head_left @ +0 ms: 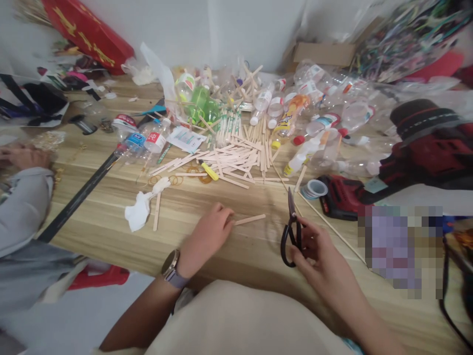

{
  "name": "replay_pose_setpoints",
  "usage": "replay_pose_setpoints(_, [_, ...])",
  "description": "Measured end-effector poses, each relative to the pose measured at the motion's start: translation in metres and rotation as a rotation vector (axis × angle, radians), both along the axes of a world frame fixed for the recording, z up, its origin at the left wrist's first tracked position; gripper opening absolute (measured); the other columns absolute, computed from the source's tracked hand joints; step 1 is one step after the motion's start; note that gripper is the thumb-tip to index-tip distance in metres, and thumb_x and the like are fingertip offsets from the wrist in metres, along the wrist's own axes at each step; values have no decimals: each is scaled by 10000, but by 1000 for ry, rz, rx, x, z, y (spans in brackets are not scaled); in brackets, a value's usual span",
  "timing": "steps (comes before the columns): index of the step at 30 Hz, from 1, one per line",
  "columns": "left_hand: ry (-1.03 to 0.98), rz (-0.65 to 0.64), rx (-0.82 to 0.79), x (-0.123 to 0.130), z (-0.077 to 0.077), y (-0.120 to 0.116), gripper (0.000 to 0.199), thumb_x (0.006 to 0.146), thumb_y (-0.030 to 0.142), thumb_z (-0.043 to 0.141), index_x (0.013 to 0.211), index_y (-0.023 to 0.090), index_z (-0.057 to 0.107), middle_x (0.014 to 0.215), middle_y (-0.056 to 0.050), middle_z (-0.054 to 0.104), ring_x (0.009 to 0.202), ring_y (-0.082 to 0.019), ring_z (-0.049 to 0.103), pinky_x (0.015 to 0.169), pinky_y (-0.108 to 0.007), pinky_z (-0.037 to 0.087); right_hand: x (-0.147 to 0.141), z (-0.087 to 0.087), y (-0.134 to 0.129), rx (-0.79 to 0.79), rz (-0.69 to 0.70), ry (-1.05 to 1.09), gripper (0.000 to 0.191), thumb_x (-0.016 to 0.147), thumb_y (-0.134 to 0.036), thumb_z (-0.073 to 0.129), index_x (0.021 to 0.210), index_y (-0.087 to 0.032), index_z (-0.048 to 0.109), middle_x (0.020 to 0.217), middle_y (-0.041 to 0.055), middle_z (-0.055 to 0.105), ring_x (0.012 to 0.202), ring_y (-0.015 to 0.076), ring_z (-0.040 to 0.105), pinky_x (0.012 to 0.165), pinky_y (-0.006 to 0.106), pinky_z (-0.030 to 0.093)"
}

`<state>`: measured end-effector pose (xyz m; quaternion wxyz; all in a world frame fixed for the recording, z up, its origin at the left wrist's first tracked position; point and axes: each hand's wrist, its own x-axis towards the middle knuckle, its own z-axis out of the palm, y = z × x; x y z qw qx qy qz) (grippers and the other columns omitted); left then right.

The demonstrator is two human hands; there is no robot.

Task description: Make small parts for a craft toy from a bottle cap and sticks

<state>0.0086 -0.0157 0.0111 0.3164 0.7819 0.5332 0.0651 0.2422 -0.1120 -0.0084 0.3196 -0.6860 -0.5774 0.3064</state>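
Note:
My right hand (321, 259) grips a pair of black-handled scissors (291, 209), its fingers at the handles and the blades pointing away from me. Just above the table's near part, my left hand (205, 241) pinches one end of a wooden craft stick (251, 219). The stick's free end points right, toward the scissors but apart from them. A watch is on my left wrist. Beyond my hands lies a loose pile of craft sticks (236, 160), with a yellow-handled tool (209, 170) on its near edge.
Plastic bottles (264, 101) crowd the back of the table. A red and black power tool (414, 158) stands at right, beside a tape roll (314, 189). Crumpled tissue (138, 212) and a long black strip (79, 195) lie left. Another person's hand (27, 157) rests at far left.

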Motion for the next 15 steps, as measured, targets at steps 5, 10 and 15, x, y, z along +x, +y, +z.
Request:
replay_pose_setpoints(5, [-322,-112,-203,18,8,-20,355,946,404,499,1231,206,578,1027,-54,693,917,-208,640,815,-302,474,-17,-6,8,72,31,64,446,904,-349,504,1321,-216,413,988,91,599,823,206,646,634,318,588])
replay_pose_setpoints(10, [-443,-138,-343,33,9,-36,270,965,247,369,1187,184,509,778,-16,652,628,-166,605,683,-289,475,-36,-3,15,146,136,71,351,941,-278,401,1285,-227,448,1118,113,644,877,197,674,712,334,587])
replay_pose_setpoints(15, [-503,-107,-540,34,5,-36,309,960,219,321,1237,187,454,611,44,558,478,-137,521,537,-249,442,-39,-3,21,114,108,-37,337,971,-303,398,1287,-199,446,945,62,687,651,149,667,542,242,560])
